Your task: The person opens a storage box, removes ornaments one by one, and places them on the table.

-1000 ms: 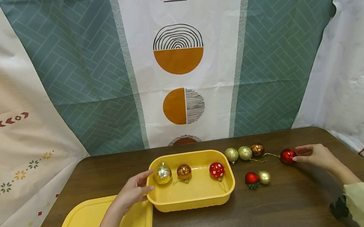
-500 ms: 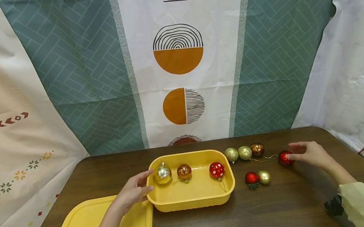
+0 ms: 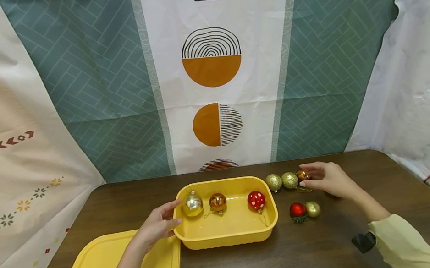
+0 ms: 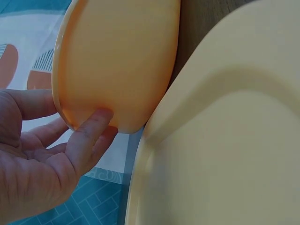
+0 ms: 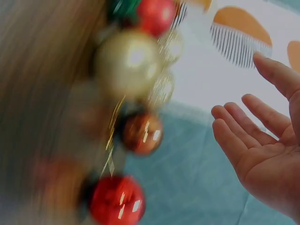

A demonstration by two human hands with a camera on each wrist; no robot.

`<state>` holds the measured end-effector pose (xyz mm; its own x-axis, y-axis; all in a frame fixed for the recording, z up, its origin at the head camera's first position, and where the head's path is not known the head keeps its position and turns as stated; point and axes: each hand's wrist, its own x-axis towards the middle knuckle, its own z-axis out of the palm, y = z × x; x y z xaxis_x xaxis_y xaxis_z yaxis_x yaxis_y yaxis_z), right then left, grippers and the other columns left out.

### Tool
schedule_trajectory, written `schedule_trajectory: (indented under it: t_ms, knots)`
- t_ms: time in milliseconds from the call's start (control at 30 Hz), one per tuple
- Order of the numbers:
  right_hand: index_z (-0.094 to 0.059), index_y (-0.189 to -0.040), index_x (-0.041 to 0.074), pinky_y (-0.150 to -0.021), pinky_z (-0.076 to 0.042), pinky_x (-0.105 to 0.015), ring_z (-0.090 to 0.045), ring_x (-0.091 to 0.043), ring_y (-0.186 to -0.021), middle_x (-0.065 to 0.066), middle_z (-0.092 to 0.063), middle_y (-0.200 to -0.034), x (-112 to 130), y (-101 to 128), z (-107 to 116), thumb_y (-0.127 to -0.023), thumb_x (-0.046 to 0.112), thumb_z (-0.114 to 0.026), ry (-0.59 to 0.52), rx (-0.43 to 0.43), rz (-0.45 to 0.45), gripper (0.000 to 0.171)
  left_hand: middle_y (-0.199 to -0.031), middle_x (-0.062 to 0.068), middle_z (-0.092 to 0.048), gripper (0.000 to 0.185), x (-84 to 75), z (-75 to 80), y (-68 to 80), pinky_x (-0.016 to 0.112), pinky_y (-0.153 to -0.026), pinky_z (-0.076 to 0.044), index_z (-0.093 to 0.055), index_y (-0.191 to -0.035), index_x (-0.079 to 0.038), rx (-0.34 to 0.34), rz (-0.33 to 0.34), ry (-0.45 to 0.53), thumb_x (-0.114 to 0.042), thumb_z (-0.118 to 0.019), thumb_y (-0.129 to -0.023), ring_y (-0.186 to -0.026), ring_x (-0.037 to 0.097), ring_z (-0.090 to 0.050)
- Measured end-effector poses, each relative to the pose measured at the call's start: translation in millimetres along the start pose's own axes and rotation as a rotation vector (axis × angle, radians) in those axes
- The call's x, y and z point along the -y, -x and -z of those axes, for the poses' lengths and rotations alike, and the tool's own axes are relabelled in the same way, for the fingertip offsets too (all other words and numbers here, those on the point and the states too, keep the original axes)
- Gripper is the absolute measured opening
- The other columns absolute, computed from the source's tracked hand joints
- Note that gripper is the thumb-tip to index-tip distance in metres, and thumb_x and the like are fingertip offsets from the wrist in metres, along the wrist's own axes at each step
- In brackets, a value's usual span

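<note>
While L hand (image 3: 158, 226) steadies bin (image 3: 230, 236), 3 baubles (image 3: 218, 202) inside

head: high, fwd-down, far | wrists: close-up | shared w/ L: tub (image 3: 230, 236) (image 4: 112, 61)

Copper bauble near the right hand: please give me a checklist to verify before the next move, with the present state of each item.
1. Right hand is open, fingers relaxed, holding nothing: ok.
2. Right hand is beside the copper bauble, fingertips close to it; whether they touch it: cannot tell.
3. Left hand rests on the left end of the yellow tub: ok.
4. Tub has bare floor in front of its silver bauble, orange bauble and red spotted bauble: ok.
5. Two gold glitter baubles lie close beside the copper one, little room for fingers: not ok.
6. Right wrist view is blurred, no help for contact: not ok.
</note>
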<state>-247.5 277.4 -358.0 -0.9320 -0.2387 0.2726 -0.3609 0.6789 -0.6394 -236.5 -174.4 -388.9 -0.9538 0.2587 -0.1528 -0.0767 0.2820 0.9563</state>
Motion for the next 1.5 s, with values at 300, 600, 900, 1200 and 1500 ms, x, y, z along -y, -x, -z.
schedule_trajectory:
  t_ms: [300, 600, 900, 1200, 1500]
  knots:
    - [-0.058, -0.116, -0.005, -0.084, -0.049, -0.044, -0.058, -0.035, -0.103, -0.022, -0.06, -0.114, 38, -21, -45, -0.076, 0.02, -0.073, -0.117, 0.072, 0.07, 0.05, -0.134, 0.027, -0.039, 0.053, -1.1, -1.1, 0.9, 0.046, -0.081, -0.05, -0.037, -0.137, 0.0, -0.003, 0.003, -0.009, 0.002, -0.054, -0.086, -0.112, 0.036, -0.049]
    - [-0.058, -0.116, -0.006, -0.085, -0.049, -0.041, -0.058, -0.032, -0.103, -0.022, -0.06, -0.112, 73, -38, -87, -0.077, 0.022, -0.073, -0.118, 0.139, 0.128, 0.05, -0.135, 0.027, -0.038, 0.054, -1.7, -1.5, 1.3, 0.046, -0.082, -0.05, -0.036, -0.137, 0.0, -0.004, 0.004, -0.014, 0.003, -0.054, -0.086, -0.113, 0.037, -0.048]
    - [-0.058, -0.116, -0.007, -0.084, -0.049, -0.044, -0.058, -0.033, -0.1, -0.022, -0.061, -0.112, 94, -48, -127, -0.075, 0.019, -0.074, -0.074, 0.131, 0.164, 0.051, -0.134, 0.026, -0.04, 0.053, -0.7, -2.1, -0.3, 0.045, -0.081, -0.051, -0.038, -0.136, -0.001, -0.017, 0.01, -0.012, 0.003, -0.054, -0.085, -0.111, 0.035, -0.049]
    - [-0.057, -0.117, -0.006, -0.084, -0.048, -0.042, -0.058, -0.032, -0.1, -0.02, -0.061, -0.113, 109, -58, -158, -0.074, 0.022, -0.075, -0.01, 0.134, 0.115, 0.054, -0.135, 0.027, -0.037, 0.054, -0.8, -1.1, 1.7, 0.045, -0.081, -0.05, -0.036, -0.137, 0.0, -0.002, -0.003, -0.011, 0.002, -0.054, -0.086, -0.113, 0.038, -0.049]
    - [-0.058, -0.116, -0.005, -0.087, -0.047, -0.04, -0.056, -0.032, -0.104, -0.018, -0.061, -0.112, 110, -64, -177, -0.074, 0.024, -0.075, 0.107, 0.147, 0.062, 0.054, -0.135, 0.029, -0.037, 0.055, 1.0, -0.9, 0.0, 0.044, -0.082, -0.05, -0.035, -0.138, 0.001, 0.018, -0.015, -0.016, 0.001, -0.054, -0.086, -0.113, 0.038, -0.048]
